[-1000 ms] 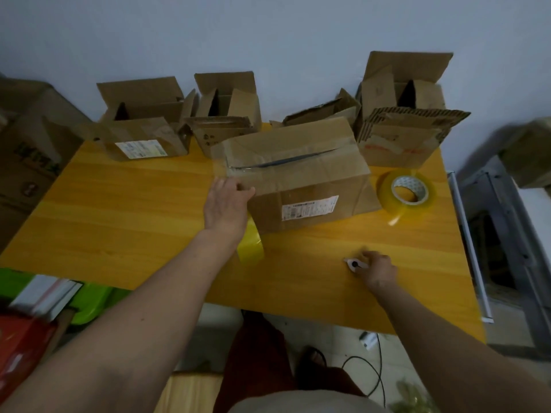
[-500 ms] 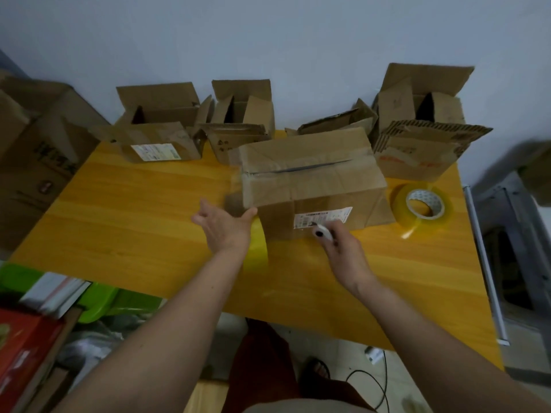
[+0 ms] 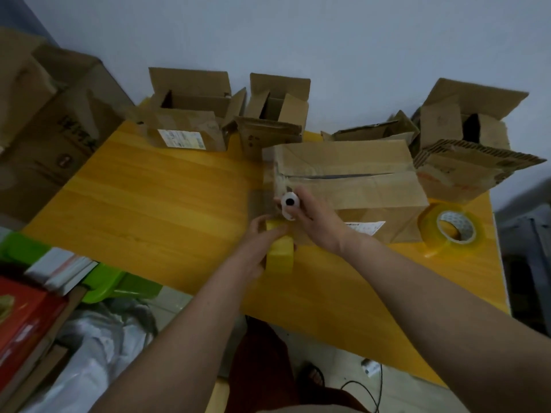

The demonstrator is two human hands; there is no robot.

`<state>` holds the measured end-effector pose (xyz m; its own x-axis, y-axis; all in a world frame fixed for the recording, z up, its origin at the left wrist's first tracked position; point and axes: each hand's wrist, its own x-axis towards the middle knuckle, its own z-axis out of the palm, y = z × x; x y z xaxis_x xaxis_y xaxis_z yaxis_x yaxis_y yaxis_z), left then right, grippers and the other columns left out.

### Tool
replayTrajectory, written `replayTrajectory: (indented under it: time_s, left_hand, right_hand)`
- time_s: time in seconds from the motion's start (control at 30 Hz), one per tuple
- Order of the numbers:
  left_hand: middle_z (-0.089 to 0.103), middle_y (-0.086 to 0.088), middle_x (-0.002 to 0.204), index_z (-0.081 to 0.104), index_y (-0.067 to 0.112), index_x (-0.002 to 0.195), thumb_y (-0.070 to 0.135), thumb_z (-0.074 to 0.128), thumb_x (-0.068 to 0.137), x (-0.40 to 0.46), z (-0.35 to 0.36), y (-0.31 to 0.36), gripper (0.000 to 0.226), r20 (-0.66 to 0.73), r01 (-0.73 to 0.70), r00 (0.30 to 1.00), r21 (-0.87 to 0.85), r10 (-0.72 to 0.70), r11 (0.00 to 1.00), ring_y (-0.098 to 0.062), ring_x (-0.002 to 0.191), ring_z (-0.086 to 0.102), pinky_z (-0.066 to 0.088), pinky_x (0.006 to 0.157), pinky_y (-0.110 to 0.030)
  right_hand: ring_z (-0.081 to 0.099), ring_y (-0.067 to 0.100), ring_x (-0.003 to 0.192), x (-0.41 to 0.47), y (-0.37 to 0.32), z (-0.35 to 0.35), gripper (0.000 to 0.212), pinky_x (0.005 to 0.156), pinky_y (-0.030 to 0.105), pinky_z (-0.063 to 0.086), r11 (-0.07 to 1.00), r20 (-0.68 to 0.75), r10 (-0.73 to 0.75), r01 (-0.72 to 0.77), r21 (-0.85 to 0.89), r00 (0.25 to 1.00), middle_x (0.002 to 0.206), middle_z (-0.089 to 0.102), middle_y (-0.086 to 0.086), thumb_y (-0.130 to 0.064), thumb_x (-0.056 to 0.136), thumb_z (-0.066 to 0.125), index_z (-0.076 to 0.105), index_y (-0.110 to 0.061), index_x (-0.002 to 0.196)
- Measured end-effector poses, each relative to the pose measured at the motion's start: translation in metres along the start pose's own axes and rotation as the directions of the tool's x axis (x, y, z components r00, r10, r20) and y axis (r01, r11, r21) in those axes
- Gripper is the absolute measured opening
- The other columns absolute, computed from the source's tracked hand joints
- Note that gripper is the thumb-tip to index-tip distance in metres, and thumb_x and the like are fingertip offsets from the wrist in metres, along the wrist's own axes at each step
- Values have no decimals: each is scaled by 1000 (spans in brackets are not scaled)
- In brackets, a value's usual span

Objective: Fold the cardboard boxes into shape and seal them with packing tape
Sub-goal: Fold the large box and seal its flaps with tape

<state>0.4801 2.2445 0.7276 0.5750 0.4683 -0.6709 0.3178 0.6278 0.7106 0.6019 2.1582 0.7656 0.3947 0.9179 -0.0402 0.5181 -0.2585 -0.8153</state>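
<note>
Both hands moved: right hand (image 3: pixel 316 217) now grips, seemingly, a cutter (image 3: pixel 288 204); left hand (image 3: pixel 262 236) clasps tape roll (image 3: pixel 280 251).

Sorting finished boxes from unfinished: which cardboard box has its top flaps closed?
The big box nearest the hands, taped along its top seam; the others behind stand with flaps open.

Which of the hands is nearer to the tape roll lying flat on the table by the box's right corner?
Right. The right hand, holding a small white cutter, is at the box's near left corner, well left of the flat tape roll. The left hand is farther left, gripping another roll.
</note>
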Motion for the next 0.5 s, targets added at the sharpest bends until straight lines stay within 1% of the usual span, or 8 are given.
replayTrajectory:
  time_s: [0.03, 0.07, 0.1, 0.2, 0.27, 0.33, 0.4, 0.5]
  left_hand:
    - [61, -22, 117, 43, 21, 132, 22, 80, 77, 1, 0, 3, 67, 7, 31, 1000, -33, -31, 999, -34, 78, 71, 56, 67, -42]
    - [62, -23, 114, 43, 17, 133, 21, 79, 77, 2, 1, 6, 67, 9, 63, 998, -45, -62, 997, -32, 72, 70, 56, 66, -42]
    - [63, -24, 114, 43, 13, 134, 21, 78, 79, 4, 1, 5, 66, 4, 92, 996, -39, -92, 995, -32, 73, 70, 56, 70, -44]
    - [65, -18, 114, 53, 6, 126, 32, 74, 82, 5, 0, -8, 55, -49, 181, 983, 28, -180, 983, -32, 94, 66, 53, 88, -47]
    - [65, -14, 109, 55, 8, 122, 36, 73, 81, 1, 1, -14, 53, -52, 209, 977, 2, -209, 978, -29, 97, 63, 54, 86, -43]
    - [61, -12, 118, 50, 13, 125, 30, 75, 81, 1, 2, -17, 53, -66, 147, 987, -14, -148, 989, -30, 100, 63, 55, 83, -43]
    - [57, -8, 123, 52, 17, 119, 22, 74, 83, 2, 1, -18, 43, -103, 61, 993, -7, -61, 998, -29, 102, 62, 56, 80, -42]
    - [59, -2, 109, 61, 18, 106, 16, 75, 81, 0, -1, -17, 28, -131, -33, 991, 27, 37, 999, -22, 90, 60, 51, 64, -31]
  right_hand:
    - [59, 21, 108, 1, 1, 0, 4, 86, 43, 48, 1000, 2, -4, 4, 0, 1000, 119, 63, 4, -24, 100, 44, 42, -21, 99]
    - [59, 20, 111, 0, 2, 1, 4, 86, 41, 48, 1000, 8, -7, 7, 9, 1000, 120, 63, 2, -24, 100, 44, 41, -21, 98]
    - [58, 18, 112, 0, 3, 2, 4, 85, 40, 48, 1000, 13, -12, 12, 11, 1000, 120, 62, 0, -24, 100, 43, 42, -21, 98]
    - [57, 19, 116, 1, 2, 5, 10, 88, 44, 49, 1000, 27, 11, -11, -6, 1000, 122, 63, 2, -25, 100, 44, 41, -32, 93]
    - [55, 16, 121, 2, -2, 5, 20, 94, 43, 47, 1000, 34, 27, -27, 0, 999, 128, 61, -1, -24, 101, 44, 38, -40, 90]
    - [53, 11, 123, 3, -5, 4, 21, 100, 39, 44, 998, 31, 46, -47, 32, 998, 131, 59, -6, -21, 100, 45, 38, -40, 93]
    - [53, 11, 123, 4, -5, 3, 14, 102, 39, 43, 995, 20, 68, -69, 74, 997, 130, 60, -4, -18, 99, 47, 42, -31, 99]
    - [56, 19, 118, 5, -7, 2, 8, 99, 45, 45, 992, -2, 96, -95, 79, 995, 123, 63, 5, -19, 98, 49, 46, -23, 105]
